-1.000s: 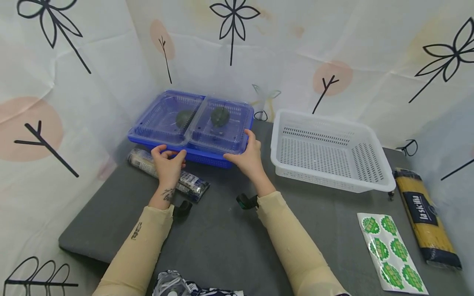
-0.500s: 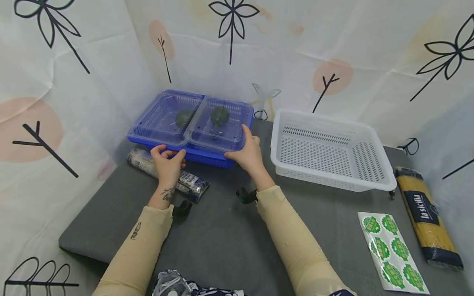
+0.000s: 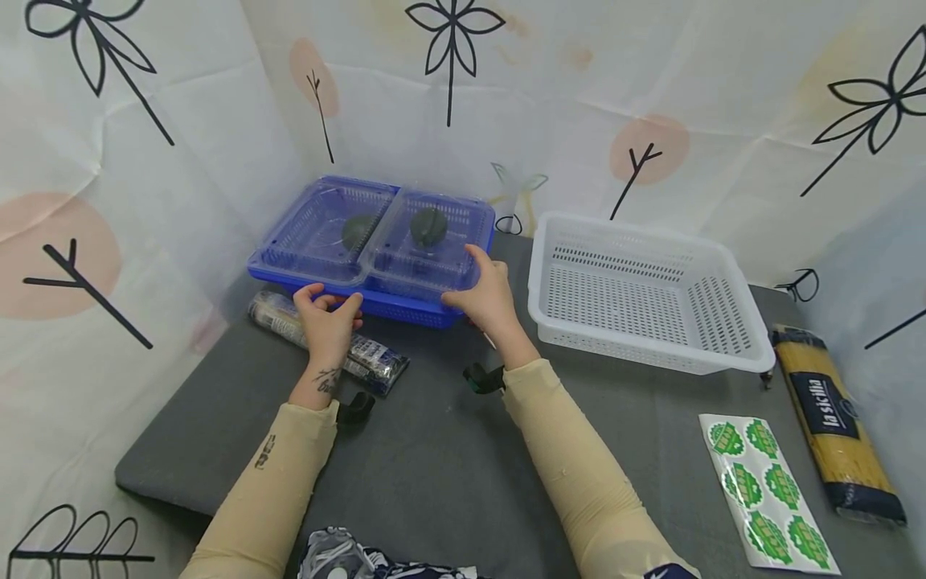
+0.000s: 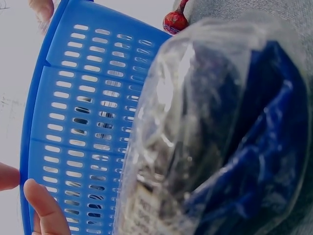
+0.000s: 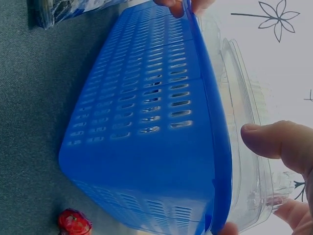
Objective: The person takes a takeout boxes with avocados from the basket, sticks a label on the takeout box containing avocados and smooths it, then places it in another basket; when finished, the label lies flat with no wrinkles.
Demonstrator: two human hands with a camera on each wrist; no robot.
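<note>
A blue plastic basket (image 3: pixel 412 310) stands at the back left of the table. Two clear plastic containers lie across its top, the left one (image 3: pixel 325 241) and the right one (image 3: pixel 405 269). Dark green round things (image 3: pixel 428 227) show through them. My left hand (image 3: pixel 329 330) pinches the basket's front rim, thumb on one side and a finger on the wall in the left wrist view. At the right container's front corner, my right hand (image 3: pixel 492 299) holds it between thumb (image 5: pixel 279 142) and fingers, with one fingertip (image 5: pixel 229 228) at the basket rim.
A plastic-wrapped packet (image 3: pixel 376 362) lies in front of the basket. To the right are a white basket (image 3: pixel 651 362), a sheet of green stickers (image 3: pixel 770 494) and a pasta pack (image 3: pixel 832 426). A small red wrapped thing (image 5: pixel 74 223) sits beside the blue basket.
My right index finger has shifted slightly left onto the right container's edge, and the thumb has moved a little right. My left hand keeps its place on the rim.
</note>
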